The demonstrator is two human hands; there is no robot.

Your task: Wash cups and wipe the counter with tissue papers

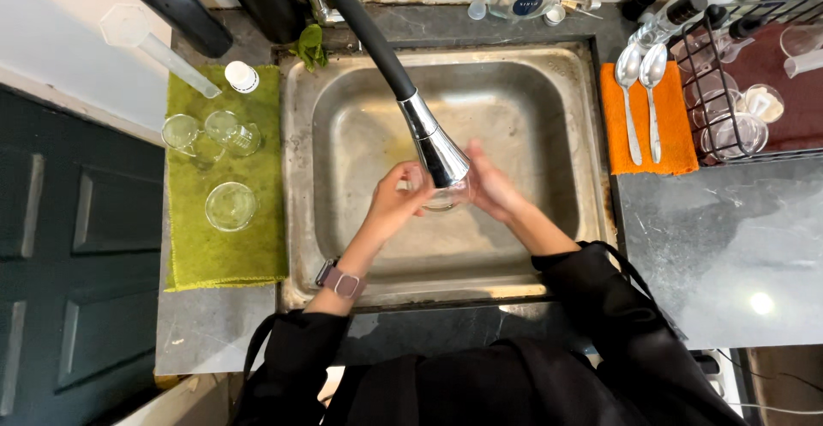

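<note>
Both of my hands are over the steel sink (549, 117), under the pull-down faucet head (439, 147). They hold a small clear glass vessel (449, 196) between them. My left hand (396, 199) cups its left side. My right hand (490, 188) presses its right side. The faucet head hides most of the glass. A watch with a mauve strap (343, 283) is on my left wrist.
A green mat (225, 246) left of the sink carries three clear glass beakers (230, 206) and a small white bottle (242, 76). An orange cloth (677, 122) on the right bears two metal spoons (641, 92). A wire rack (737, 109) with glassware stands far right. Bottles line the back counter.
</note>
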